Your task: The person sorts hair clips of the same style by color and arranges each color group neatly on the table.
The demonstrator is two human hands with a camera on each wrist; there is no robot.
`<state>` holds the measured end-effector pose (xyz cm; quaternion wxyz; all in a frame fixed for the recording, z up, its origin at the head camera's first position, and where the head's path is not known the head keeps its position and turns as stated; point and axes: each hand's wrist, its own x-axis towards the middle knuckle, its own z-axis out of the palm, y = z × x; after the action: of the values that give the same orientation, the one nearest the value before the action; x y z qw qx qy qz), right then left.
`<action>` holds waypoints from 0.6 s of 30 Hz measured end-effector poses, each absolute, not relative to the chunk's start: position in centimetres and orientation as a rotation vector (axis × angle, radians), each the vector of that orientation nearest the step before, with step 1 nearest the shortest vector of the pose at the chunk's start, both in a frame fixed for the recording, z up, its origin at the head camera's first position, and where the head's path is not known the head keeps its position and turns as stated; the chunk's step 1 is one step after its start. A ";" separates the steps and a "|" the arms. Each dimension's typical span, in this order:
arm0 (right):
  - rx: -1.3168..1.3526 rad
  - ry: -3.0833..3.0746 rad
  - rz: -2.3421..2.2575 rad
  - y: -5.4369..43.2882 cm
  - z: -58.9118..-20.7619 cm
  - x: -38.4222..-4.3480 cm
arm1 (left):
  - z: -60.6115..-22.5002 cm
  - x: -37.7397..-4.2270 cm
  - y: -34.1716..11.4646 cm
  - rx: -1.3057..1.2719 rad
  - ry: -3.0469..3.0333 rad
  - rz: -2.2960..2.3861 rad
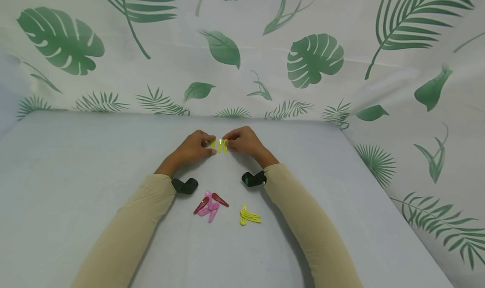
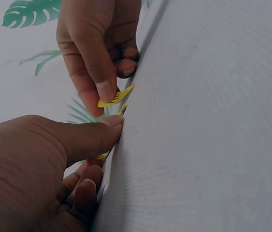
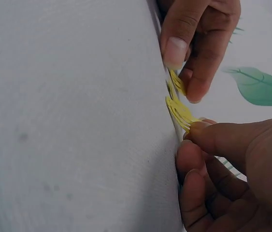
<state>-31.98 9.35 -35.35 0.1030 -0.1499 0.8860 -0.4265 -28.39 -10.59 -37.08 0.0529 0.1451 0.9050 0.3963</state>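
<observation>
STEP: apparent row alignment, yellow snap hair clips (image 1: 219, 146), tabletop (image 1: 94, 174) | left grip (image 1: 196, 147): pinching left clip (image 1: 212, 145) | right grip (image 1: 246, 142): pinching right clip (image 1: 225, 146) | NEXT: likely requires level, spaced release

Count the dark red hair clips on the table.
2: the left red clip lies at the left of the pink clips, the right red clip at their upper right. Others could be hidden underneath.
</observation>
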 end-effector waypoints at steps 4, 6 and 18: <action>-0.443 2.664 -1.189 9.1 -35.4 -32.0 | -37.2 -28.5 -10.6 0.440 2.749 1.212; -0.437 2.676 -1.172 9.1 -35.4 -32.0 | -37.2 -28.5 -10.6 0.444 2.750 1.214; -0.428 2.713 -1.123 9.0 -35.7 -32.3 | -37.2 -28.4 -10.5 0.466 2.748 1.216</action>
<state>-32.27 8.95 -35.68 0.0872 -0.1437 0.9108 -0.3770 -28.43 -10.52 -37.22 0.0501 0.1530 0.9025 0.3994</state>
